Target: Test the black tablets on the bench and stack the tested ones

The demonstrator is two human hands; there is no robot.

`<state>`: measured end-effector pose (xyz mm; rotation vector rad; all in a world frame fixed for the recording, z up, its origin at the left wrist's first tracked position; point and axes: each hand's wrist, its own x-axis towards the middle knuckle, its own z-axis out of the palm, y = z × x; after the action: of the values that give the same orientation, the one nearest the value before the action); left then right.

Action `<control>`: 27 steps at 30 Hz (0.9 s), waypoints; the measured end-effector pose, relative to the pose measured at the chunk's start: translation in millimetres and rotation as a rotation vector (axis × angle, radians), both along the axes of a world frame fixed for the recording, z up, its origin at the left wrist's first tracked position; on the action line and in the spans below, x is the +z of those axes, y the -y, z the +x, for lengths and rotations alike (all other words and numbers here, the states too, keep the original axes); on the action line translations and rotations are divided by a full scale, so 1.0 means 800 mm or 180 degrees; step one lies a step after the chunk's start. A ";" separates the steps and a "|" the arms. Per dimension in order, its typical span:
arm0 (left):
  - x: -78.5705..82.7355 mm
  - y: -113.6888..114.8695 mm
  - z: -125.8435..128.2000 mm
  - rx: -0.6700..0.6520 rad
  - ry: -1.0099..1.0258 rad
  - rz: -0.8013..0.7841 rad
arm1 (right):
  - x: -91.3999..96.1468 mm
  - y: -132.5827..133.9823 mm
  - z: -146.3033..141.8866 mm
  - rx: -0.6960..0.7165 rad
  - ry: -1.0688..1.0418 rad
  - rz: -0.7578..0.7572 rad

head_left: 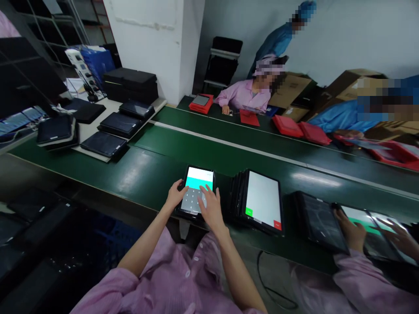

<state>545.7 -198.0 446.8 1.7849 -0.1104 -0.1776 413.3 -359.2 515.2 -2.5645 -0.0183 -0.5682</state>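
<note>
A tablet (pixel 191 203) lies on the green bench in front of me, its lit screen showing a number keypad under a teal band. My left hand (pixel 176 194) grips its left edge, thumb over the front and fingers partly hidden at the side. Over the keypad, my right hand (pixel 211 207) has its fingers spread, fingertips at or just above the screen; contact is hard to tell. Just right of it leans a stack of tablets, the top tablet (pixel 264 198) lit white with a green and a red corner button.
A co-worker's hand (pixel 353 231) is at lit tablets on the right, beside a dark tablet stack (pixel 322 220). Dark tablets (pixel 104 144) lie at the left. Across the green bench (pixel 183 141), people sit near red sleeves (pixel 288 126). A cable (pixel 262 274) hangs below.
</note>
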 end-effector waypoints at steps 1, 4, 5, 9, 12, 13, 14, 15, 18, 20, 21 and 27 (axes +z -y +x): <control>0.001 0.000 0.000 -0.0010 0.0045 0.0088 | -0.003 0.009 -0.001 -0.0173 0.0124 0.0090; 0.002 -0.001 0.002 0.0022 0.0050 0.0102 | -0.012 0.032 -0.002 -0.0483 0.0358 0.0189; 0.001 -0.003 0.003 0.0054 -0.0031 -0.0006 | -0.014 0.037 -0.001 -0.0508 0.0363 0.0174; -0.009 -0.014 0.006 0.0104 -0.0254 -0.0574 | -0.022 0.040 0.007 -0.0496 0.0203 0.0039; -0.026 -0.025 0.000 0.0132 -0.0129 -0.0435 | -0.024 0.035 0.013 -0.0429 0.0145 -0.0021; -0.032 -0.028 -0.004 0.0217 0.0013 -0.0252 | -0.023 0.034 0.014 -0.0393 0.0146 -0.0038; -0.039 -0.031 -0.008 0.0308 0.0205 -0.0042 | -0.023 0.034 0.014 -0.0369 0.0155 -0.0054; -0.045 -0.032 -0.011 0.0365 0.0414 0.0159 | -0.023 0.034 0.014 -0.0382 0.0173 -0.0061; -0.057 -0.035 -0.019 0.0292 0.0829 0.0474 | -0.022 0.039 0.011 -0.0591 0.0252 -0.0024; -0.059 -0.035 -0.020 0.0164 0.0875 0.0502 | -0.022 0.041 0.010 -0.0619 0.0248 0.0027; -0.059 -0.035 -0.020 0.0127 0.0876 0.0504 | -0.022 0.040 0.010 -0.0561 0.0224 0.0066; -0.056 -0.037 -0.019 0.0019 0.0861 0.0514 | -0.015 0.034 0.017 -0.0420 0.0205 0.1155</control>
<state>530.5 -168.2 401.7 1.9633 -0.2911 0.0624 426.7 -386.4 503.3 -2.2048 0.2141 -0.6391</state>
